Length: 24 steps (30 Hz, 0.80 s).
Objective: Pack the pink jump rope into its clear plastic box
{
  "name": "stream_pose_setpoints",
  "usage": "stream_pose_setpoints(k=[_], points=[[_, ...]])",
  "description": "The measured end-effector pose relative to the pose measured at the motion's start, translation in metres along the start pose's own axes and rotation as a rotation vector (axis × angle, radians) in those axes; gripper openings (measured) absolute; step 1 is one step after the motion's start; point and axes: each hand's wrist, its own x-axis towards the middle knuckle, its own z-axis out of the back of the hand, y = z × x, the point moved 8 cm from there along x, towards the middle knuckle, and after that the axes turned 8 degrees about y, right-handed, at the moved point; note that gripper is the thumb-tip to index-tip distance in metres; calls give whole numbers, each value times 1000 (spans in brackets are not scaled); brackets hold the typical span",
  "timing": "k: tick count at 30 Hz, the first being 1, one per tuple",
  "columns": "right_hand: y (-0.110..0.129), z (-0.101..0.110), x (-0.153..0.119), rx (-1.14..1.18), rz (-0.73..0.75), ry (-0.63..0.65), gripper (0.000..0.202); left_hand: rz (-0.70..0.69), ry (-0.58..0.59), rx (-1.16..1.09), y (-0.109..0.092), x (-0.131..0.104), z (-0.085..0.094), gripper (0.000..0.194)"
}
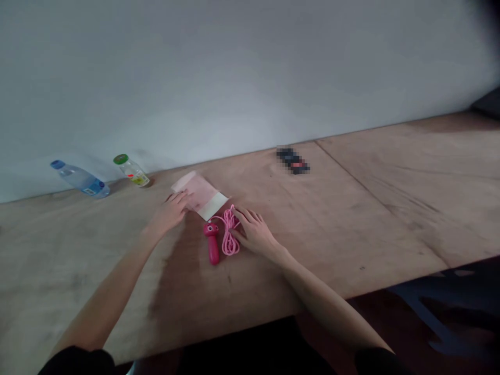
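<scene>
A pink jump rope point(230, 240) lies in a coiled bundle on the wooden table, with a dark pink handle point(213, 250) that has an eyed animal head at its top. On the bundle's right side rests my right hand point(255, 232), its thumb and fingertips touching the cord and the fingers spread. My left hand point(174, 208) lies with fingers stretched out at the left edge of a flat packet point(201, 192), pale pink with a white band. That packet is just behind the rope. A second handle cannot be made out.
At the back left, a clear plastic bottle point(80, 179) with a blue cap and a small bottle point(134, 172) with a green lid stand near the wall. A pixelated dark object point(292, 160) lies at the back right. The table's front edge point(234, 332) runs close to my body.
</scene>
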Motion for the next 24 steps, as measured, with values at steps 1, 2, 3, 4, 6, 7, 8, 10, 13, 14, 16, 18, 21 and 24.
stream_pose_setpoints(k=[1,2,3,4,6,7,8,10,13,14,16,18,21,24], points=[[-2,0,0,-1,2,0,64,28,-21,9,-4,-9,2,58],[-4,-1,0,-6,-3,-1,64,60,-45,14,-7,-19,5,53],[-6,-1,-1,-13,-12,-3,63,91,-70,13,-11,-27,8,49],[-8,-1,-1,-23,-20,-2,63,117,-92,5,-15,-36,9,45],[-10,-1,-2,-43,-11,17,64,135,-120,-26,-23,-51,11,41],[-11,-1,-2,-48,9,29,65,131,-126,-45,-26,-57,12,40],[-11,0,-2,-47,37,40,65,122,-127,-62,-29,-62,12,40],[-9,1,-1,-28,98,51,64,109,-121,-92,-30,-68,11,44],[-6,2,-1,-13,91,8,62,143,-101,-153,-18,-63,9,73],[-5,1,-3,-26,41,-26,62,165,-88,-178,-13,-58,7,90],[-3,-2,-9,-65,-108,-104,64,186,-38,-211,-4,-45,1,119],[2,-9,-17,-110,-244,-158,67,173,13,-214,-1,-32,-5,128],[11,-17,-21,-155,-320,-172,73,185,7,-207,2,-24,-5,125],[8,-17,-17,-71,-325,-169,63,231,-13,-213,10,-35,-4,127]])
